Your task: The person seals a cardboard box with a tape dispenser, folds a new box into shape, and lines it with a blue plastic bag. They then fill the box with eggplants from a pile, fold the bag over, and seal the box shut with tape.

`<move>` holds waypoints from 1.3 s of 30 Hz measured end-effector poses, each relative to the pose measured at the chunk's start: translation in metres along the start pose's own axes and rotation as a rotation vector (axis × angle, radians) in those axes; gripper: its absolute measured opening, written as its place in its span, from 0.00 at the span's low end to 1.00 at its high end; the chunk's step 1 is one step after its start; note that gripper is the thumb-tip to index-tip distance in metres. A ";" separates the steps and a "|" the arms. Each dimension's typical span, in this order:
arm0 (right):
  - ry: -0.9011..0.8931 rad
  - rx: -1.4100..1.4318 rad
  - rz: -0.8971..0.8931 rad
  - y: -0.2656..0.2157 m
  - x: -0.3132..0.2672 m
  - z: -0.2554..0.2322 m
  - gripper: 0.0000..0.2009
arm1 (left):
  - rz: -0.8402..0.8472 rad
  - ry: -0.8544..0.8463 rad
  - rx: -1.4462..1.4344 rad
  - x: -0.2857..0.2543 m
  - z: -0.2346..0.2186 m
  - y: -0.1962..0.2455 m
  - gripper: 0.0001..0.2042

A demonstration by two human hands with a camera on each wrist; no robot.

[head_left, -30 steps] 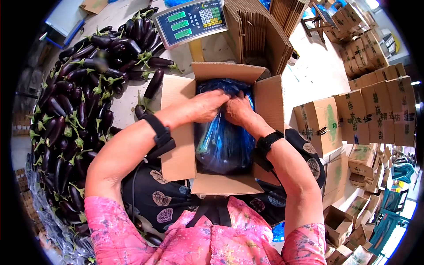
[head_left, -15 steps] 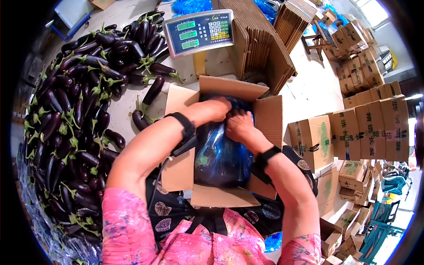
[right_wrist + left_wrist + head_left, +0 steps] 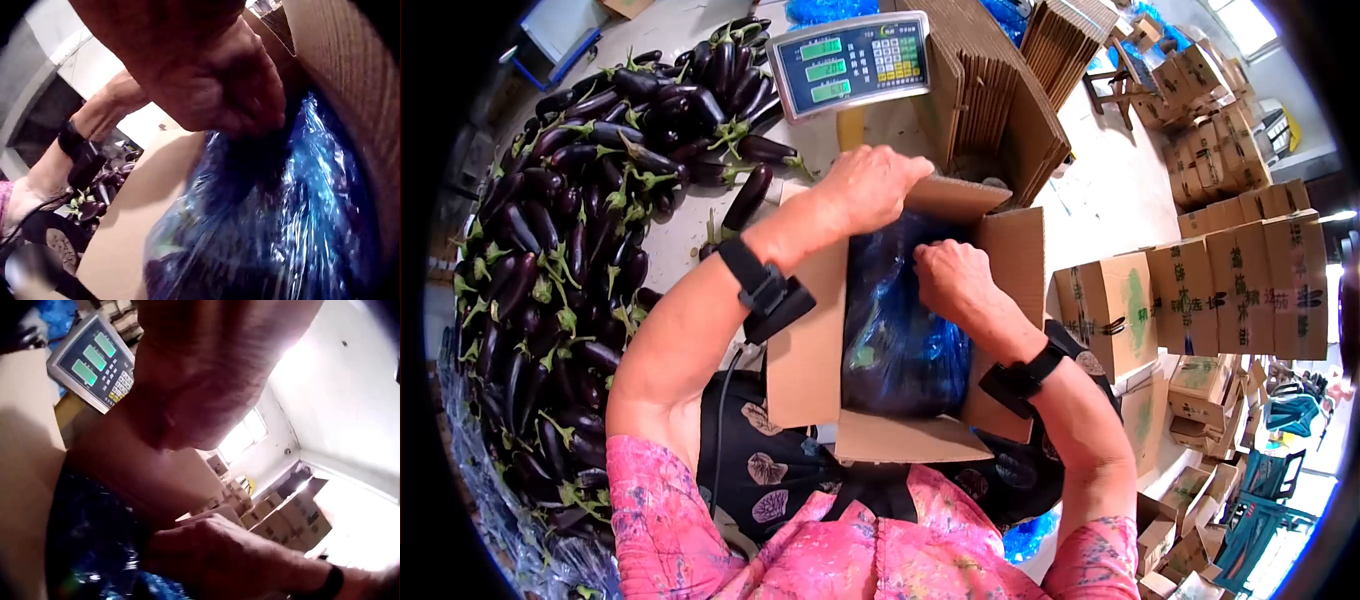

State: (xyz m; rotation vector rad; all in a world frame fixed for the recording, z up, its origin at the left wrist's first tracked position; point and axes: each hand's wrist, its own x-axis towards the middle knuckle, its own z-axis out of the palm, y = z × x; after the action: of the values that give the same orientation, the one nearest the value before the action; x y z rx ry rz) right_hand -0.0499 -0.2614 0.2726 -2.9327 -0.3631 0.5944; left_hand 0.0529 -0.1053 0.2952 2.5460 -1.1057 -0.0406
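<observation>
1. The left hand has come up out of the box since a moment ago and now grips the far flap, fingers curled over its edge.
2. The right hand stays inside, fingers bent into the blue bag; it seems to pinch the plastic, though the wrist view is blurred.
3. The bag fills the box at centre frame, so tucking looks nearly finished and flap-closing begun.
4. Eggplants lie on the desk, left; a scale stands at upper centre.
</observation>
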 end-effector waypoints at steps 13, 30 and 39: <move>0.003 0.145 -0.172 -0.016 -0.048 0.009 0.31 | 0.277 -0.211 -0.088 -0.049 0.033 0.006 0.17; 0.057 0.263 -0.192 -0.004 -0.110 0.037 0.14 | 0.129 -0.510 0.075 -0.083 0.042 0.045 0.70; 0.575 0.747 0.226 0.057 -0.150 0.005 0.22 | 0.117 -0.458 0.013 -0.088 0.052 0.040 0.72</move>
State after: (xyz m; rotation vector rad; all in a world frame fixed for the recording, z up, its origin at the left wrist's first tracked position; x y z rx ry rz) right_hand -0.1737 -0.3550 0.3127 -2.2691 0.2188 -0.1103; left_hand -0.0451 -0.0838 0.2498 2.5437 -1.4165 -0.6137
